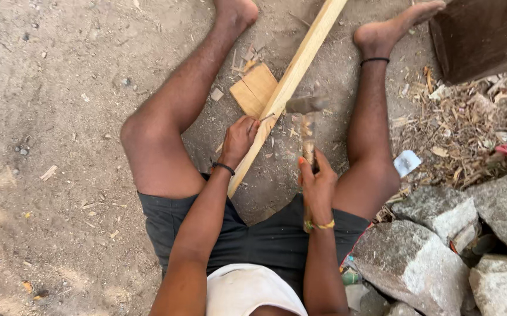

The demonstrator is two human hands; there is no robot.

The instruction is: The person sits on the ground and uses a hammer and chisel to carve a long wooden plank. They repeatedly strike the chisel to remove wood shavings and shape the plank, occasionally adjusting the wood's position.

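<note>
Pale, planed wood runs slantwise across the dirt ground (60, 88): a long straight timber batten (300, 61) lies between the seated person's spread bare legs, its near end by the left thigh, its far end leaving the top of the view. It looks stiff and fairly light, rigid enough to lie flat without sagging, and best steadied from the side, close to the spot being worked.

To the right lie grey, rough rocks (441, 251), with a litter of dry wood chips (470, 117) beyond them and a dark brown wooden block (482, 35) at the upper corner. A short square offcut of light board (254, 89) lies under or against the batten near its middle; which of the two is hard to tell.

The hammer (306, 126) has a dark metal head, blurred, hanging just above the batten, and a worn wooden handle. It looks head-heavy and hard. The right hand (318, 184) is clenched round the lower handle.

The left hand (239, 139) rests against the batten's edge, fingers pinched on what appears to be a thin nail (263, 119), small, rigid and easily dropped.
</note>
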